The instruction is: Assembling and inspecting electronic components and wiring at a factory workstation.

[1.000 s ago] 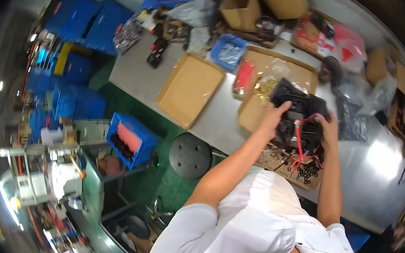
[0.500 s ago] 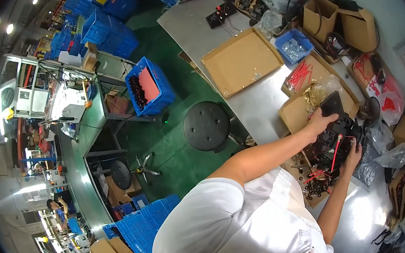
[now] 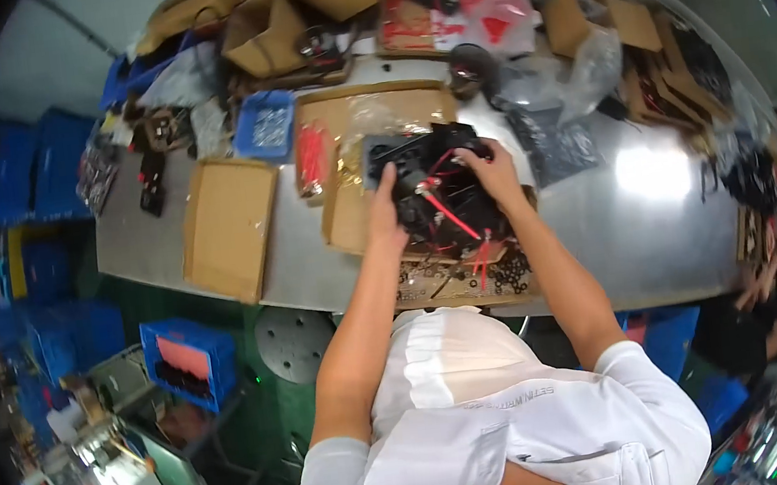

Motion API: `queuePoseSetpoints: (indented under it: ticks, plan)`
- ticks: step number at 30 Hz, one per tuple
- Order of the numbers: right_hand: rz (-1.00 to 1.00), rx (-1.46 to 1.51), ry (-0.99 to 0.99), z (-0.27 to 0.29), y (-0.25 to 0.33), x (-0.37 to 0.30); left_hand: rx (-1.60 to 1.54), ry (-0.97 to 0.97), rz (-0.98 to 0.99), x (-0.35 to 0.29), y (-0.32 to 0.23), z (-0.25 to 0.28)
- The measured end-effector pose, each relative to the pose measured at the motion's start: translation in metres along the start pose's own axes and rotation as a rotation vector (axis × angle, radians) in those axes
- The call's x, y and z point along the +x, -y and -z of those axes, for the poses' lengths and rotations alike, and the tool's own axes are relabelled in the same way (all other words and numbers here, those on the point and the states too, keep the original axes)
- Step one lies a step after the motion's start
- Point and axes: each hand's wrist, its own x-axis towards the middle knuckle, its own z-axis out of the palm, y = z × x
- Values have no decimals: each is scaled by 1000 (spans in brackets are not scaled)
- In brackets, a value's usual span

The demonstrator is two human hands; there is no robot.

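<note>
Between my two hands is a black plastic assembly [image 3: 445, 188] with a red wire [image 3: 450, 213] running across it. My left hand [image 3: 385, 212] grips its left side, the thumb lying along the top. At its upper right edge, my right hand [image 3: 496, 173] has its fingers closed on it. The assembly is held over a cardboard tray [image 3: 472, 298] of small dark rings and metal bits, and hides much of it. More red wires [image 3: 484, 260] show just below the assembly. What the undersides of my fingers touch is hidden.
Left of my hands lie a tray of red tubes [image 3: 312, 160], a shallow cardboard tray [image 3: 229, 232] and a blue bin [image 3: 264, 125] of small clear parts. Behind stand open boxes [image 3: 265, 41]. Plastic bags [image 3: 558, 132] lie to the right. A black stool [image 3: 294, 342] stands below the metal table.
The whole view has swung round, so the table now lies straight ahead with both my arms reaching up to it. Both hands still hold the black assembly.
</note>
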Motion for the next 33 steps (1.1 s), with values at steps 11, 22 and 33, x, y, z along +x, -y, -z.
queuePoseSetpoints:
  ticks: [11,22,33]
  plan:
    - [-42,316,-140,19,28,-9,136,13,-142,8,9,-30]
    - [140,348,-195,52,119,1,25,84,-226,-15,-30,-128]
    - [239,270,-156,60,166,25,-2,178,-230,-16,-55,-162]
